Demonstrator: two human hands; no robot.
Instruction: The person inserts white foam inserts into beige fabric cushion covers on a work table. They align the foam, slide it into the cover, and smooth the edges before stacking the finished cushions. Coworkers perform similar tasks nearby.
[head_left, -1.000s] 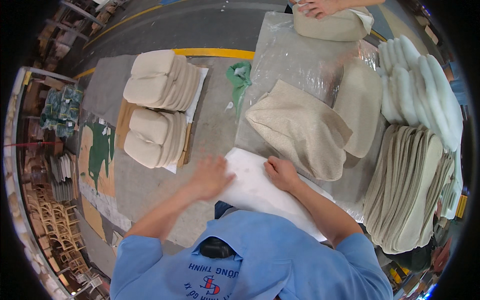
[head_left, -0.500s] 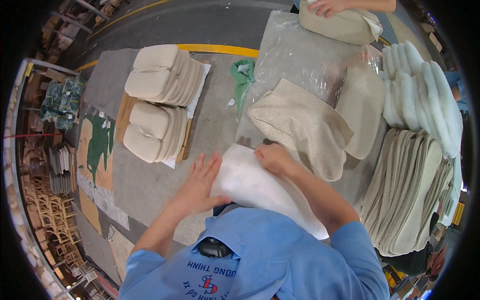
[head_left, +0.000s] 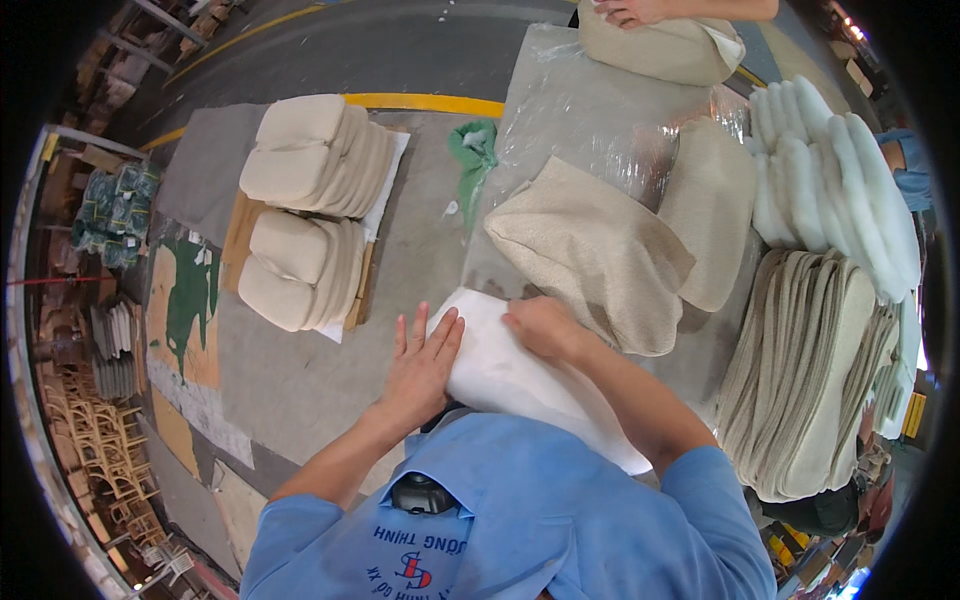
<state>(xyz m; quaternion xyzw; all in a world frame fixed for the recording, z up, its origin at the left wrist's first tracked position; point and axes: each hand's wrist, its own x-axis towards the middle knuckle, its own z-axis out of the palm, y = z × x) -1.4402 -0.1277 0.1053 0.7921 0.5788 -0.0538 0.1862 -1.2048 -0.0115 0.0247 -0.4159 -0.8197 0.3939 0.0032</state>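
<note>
A white padding sheet (head_left: 545, 385) lies in front of me at the table's near edge, its lower part against my blue shirt. My left hand (head_left: 425, 365) rests flat along its left edge, fingers stretched and a little apart. With curled fingers my right hand (head_left: 545, 325) grips the sheet's upper right edge. Just beyond that hand lies a beige fabric cover (head_left: 595, 255), creased and spread on the table. Another beige piece (head_left: 710, 215) is beside it to the right.
The table (head_left: 560, 110) is wrapped in clear plastic. On its right stand white padding pieces (head_left: 800, 180) and a stack of beige covers (head_left: 790, 370). At the far end a co-worker's hand (head_left: 635, 10) touches a beige cushion (head_left: 660, 50). Stacked cushions (head_left: 300, 270) sit on the left.
My left hand has come right and pressed onto the padding sheet's edge. The right hand keeps its hold. The whole view has shifted slightly.
</note>
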